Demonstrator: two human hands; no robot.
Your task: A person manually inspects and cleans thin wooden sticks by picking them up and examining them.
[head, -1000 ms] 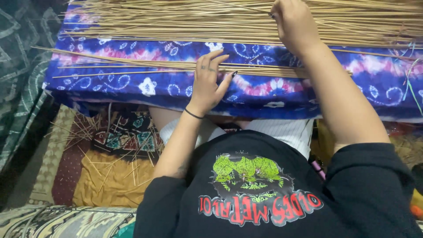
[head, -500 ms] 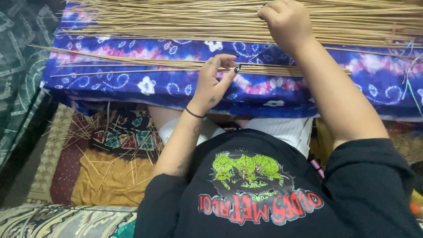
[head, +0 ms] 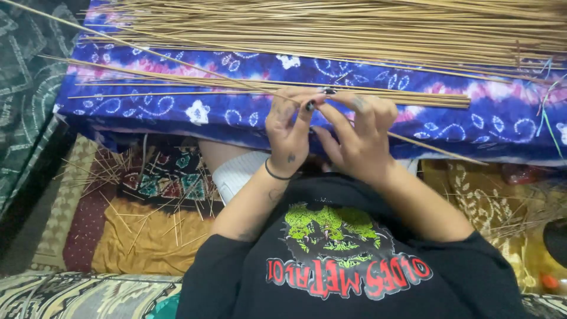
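Note:
My left hand (head: 288, 131) and my right hand (head: 361, 140) meet at the near edge of a low surface draped in a blue and purple tie-dye cloth (head: 177, 109). Both pinch one long thin stick (head: 440, 152), which slants from the far left, passes through my fingers and pokes out low on the right. A small row of sorted sticks (head: 177, 84) lies on the cloth just beyond my hands. A big heap of thin tan sticks (head: 331, 26) covers the far part of the cloth. A black band circles my left wrist.
Broken stick pieces (head: 147, 207) litter a patterned red and yellow mat on the floor at the left. More scraps lie on a yellow cloth (head: 508, 207) at the right. A dark green patterned fabric (head: 23, 88) hangs along the left side.
My right hand has come down from the far heap to meet my left hand at the cloth's near edge, bringing a long stick. My left hand lifted slightly and took hold of it.

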